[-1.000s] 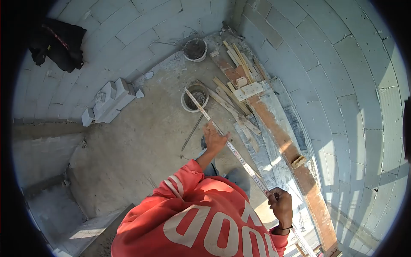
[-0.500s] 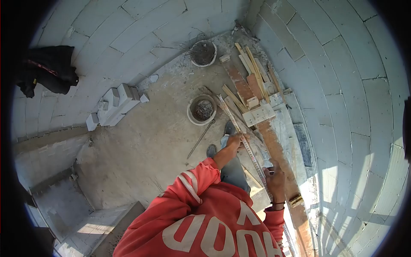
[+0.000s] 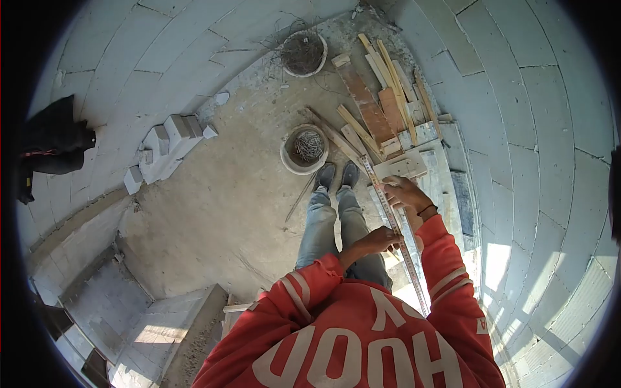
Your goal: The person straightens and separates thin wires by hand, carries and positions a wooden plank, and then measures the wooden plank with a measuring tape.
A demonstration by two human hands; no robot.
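Observation:
A long measuring tape [image 3: 410, 266], pale with red marks, runs at a slant from the wood pile back beside my body. My left hand [image 3: 380, 240] is closed on it at about its middle, thumb and fingers pinched at its edge. Farther forward, my right hand [image 3: 406, 193] has its fingers bent around the tape's right edge; a dark band circles that wrist. Part of its grip is hidden by the back of the hand. Beneath the tape's far end lie a pale board [image 3: 402, 167] and a long timber [image 3: 336, 137].
A bucket of nails or metal bits [image 3: 285, 160] stands ahead of my shoes [image 3: 325, 174]. Another bucket [image 3: 318, 68] with wire is behind it. Wooden strips [image 3: 388, 71] lie along the right block wall [image 3: 511, 116]. Broken blocks [image 3: 169, 152] lean at left; dark clothing [image 3: 61, 136] hangs there.
My left hand has shifted back along the tape toward my body. My right hand has moved forward past it to the tape's far part. Both legs now show more fully.

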